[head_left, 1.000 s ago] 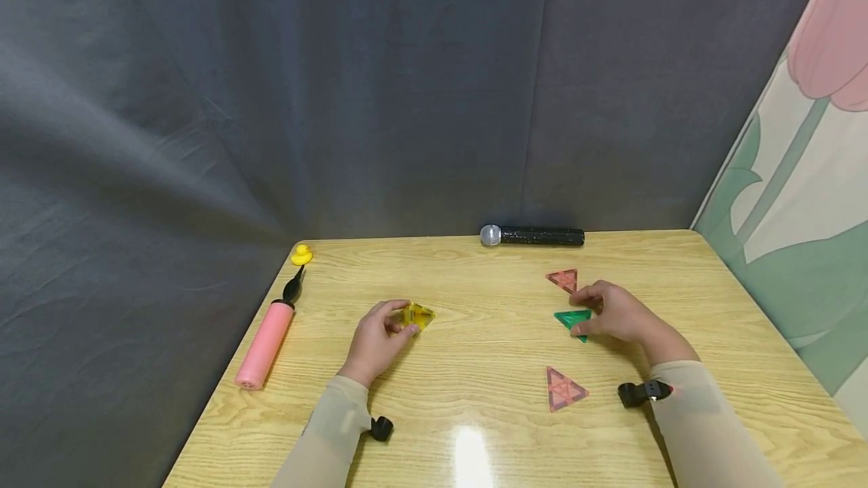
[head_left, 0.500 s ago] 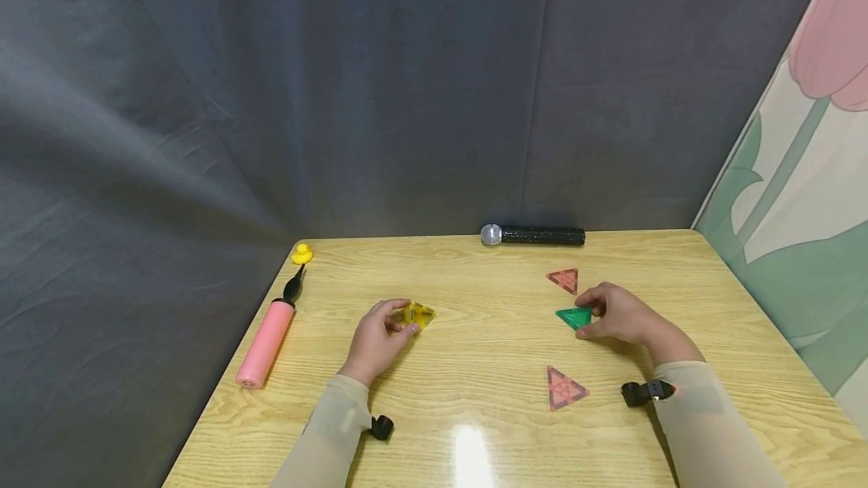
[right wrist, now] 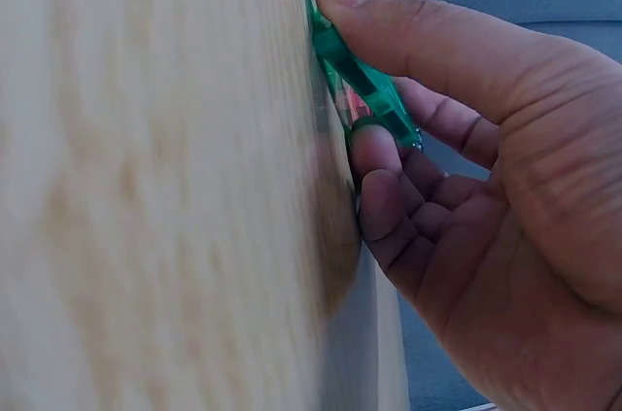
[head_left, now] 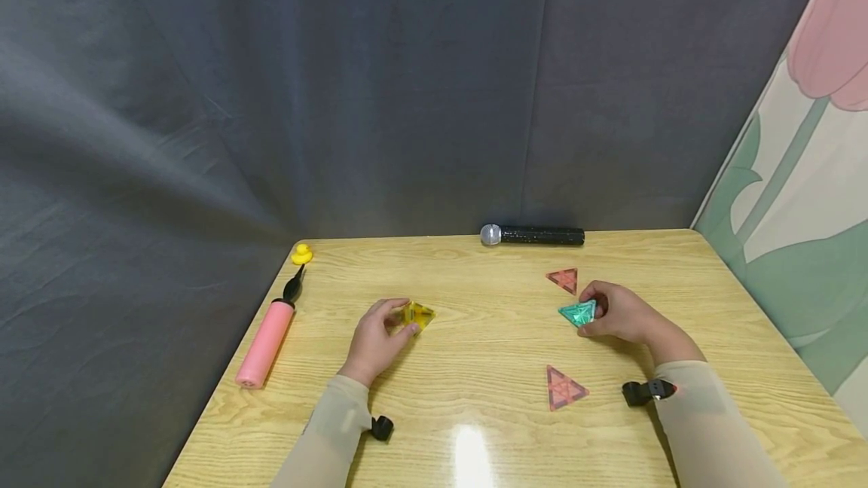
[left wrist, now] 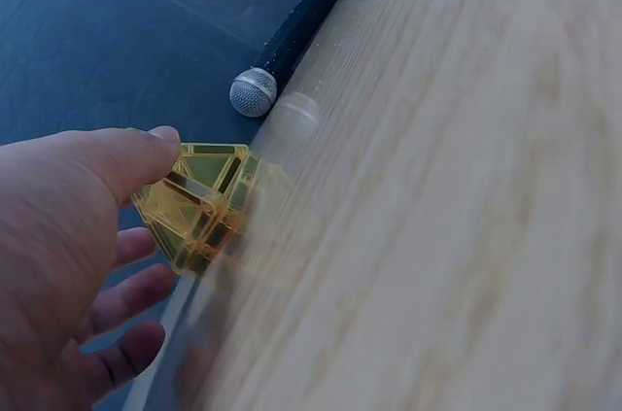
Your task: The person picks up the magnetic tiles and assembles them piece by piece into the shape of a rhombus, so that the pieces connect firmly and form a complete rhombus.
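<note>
On the table, my left hand [head_left: 373, 341] holds a small pyramid of see-through yellow triangular magnetic tiles [head_left: 419, 315]. In the left wrist view its thumb lies on the yellow pyramid [left wrist: 199, 202], while the other fingers curve below. My right hand [head_left: 620, 315] pinches see-through green triangular magnetic tiles [head_left: 578, 313] between thumb and fingers. Seen from the right wrist, the green tiles [right wrist: 355, 81] stand tilted at the tabletop; how many there are is hard to tell. Two pink triangular tiles lie flat close by, one behind [head_left: 564, 280] and one in front [head_left: 564, 388].
A black microphone [head_left: 536, 236] lies along the table's back edge. At the left edge are a pink hand pump [head_left: 267, 343] with a black nozzle and a yellow rubber duck [head_left: 301, 254]. Dark cloth [head_left: 420, 96] hangs behind the wooden table [head_left: 488, 345].
The green piece has tilted up in my right hand, its face now catching the light, and has shifted slightly right. My left hand and the yellow pyramid have stayed put.
</note>
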Available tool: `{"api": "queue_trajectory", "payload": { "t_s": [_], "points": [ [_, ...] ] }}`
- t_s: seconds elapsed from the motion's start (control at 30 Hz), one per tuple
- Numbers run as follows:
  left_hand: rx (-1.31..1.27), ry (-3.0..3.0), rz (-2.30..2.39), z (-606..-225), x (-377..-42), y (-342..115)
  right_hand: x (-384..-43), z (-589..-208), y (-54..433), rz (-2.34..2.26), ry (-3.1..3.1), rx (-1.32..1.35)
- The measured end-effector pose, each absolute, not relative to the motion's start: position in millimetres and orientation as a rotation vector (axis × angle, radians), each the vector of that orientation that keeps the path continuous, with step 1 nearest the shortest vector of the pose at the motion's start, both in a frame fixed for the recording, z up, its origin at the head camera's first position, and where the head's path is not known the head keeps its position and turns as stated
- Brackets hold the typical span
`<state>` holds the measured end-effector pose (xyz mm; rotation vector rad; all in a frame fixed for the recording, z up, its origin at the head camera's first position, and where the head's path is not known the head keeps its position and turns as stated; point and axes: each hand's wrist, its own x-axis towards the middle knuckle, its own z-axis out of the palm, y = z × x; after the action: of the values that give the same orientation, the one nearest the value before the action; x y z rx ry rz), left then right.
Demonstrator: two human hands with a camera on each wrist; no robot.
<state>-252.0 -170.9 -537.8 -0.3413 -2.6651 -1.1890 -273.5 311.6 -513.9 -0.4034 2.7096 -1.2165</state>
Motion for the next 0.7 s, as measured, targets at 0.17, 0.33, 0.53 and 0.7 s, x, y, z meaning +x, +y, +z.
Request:
{"api": "queue_trajectory", "payload": {
  "t_s": [0.17, 0.33, 0.53, 0.7],
  "points": [
    [-0.377, -2.629, -1.125, -534, -252, -170, -276, -516, 316, -1.207, 2.717, -0.396],
    [-0.418, -2.607, -1.073, -530, -250, -168, -276, -516, 317, -1.210, 2.720, -0.375],
    [-0.441, -2.581, -1.020, -525, -248, -165, -275, -514, 318, -1.239, 2.702, -0.375],
    [-0.474, -2.525, -0.989, -518, -245, -160, -275, -516, 319, -1.252, 2.711, -0.386]
  ]
}}
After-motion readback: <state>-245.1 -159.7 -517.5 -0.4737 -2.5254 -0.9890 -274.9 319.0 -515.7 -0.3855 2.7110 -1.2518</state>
